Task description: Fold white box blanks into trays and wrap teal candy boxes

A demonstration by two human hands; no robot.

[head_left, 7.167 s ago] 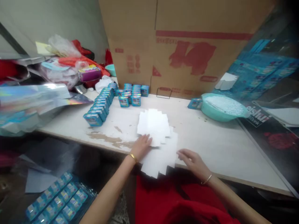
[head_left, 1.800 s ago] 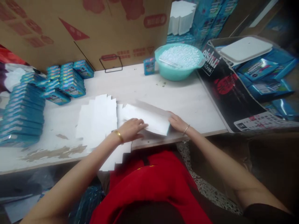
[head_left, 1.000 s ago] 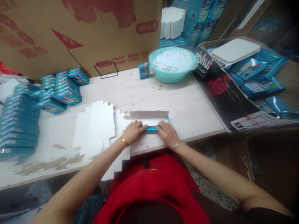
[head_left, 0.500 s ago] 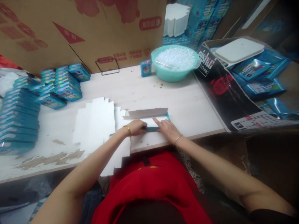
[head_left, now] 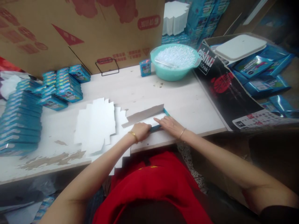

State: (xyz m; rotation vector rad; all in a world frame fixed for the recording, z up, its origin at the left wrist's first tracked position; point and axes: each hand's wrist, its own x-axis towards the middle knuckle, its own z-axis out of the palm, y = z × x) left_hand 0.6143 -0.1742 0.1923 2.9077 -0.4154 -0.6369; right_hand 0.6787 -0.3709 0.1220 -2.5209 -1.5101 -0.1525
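Observation:
A partly folded cardboard box (head_left: 153, 121), white inside and blue on its edges, lies near the table's front edge with one long flap standing up. My left hand (head_left: 141, 130) grips its near left side, fingers curled round the edge. At the right end my right hand (head_left: 170, 125) holds the near edge, its index finger stretched over the white inside. Flat white box blanks (head_left: 97, 124) lie spread in a stack to the left of my hands, some reaching over the table edge beneath my left forearm.
A turquoise bowl (head_left: 174, 74) of white pellets stands at the back, beside a small blue box (head_left: 145, 68). Finished blue boxes (head_left: 22, 121) are stacked at left. A black carton (head_left: 217, 84) with blue packs and a white lid (head_left: 240, 46) stands right. A large brown carton (head_left: 112, 34) walls the back.
The box has turned, its right end swinging away from me and its left end nearer. Both hands have shifted slightly right with it.

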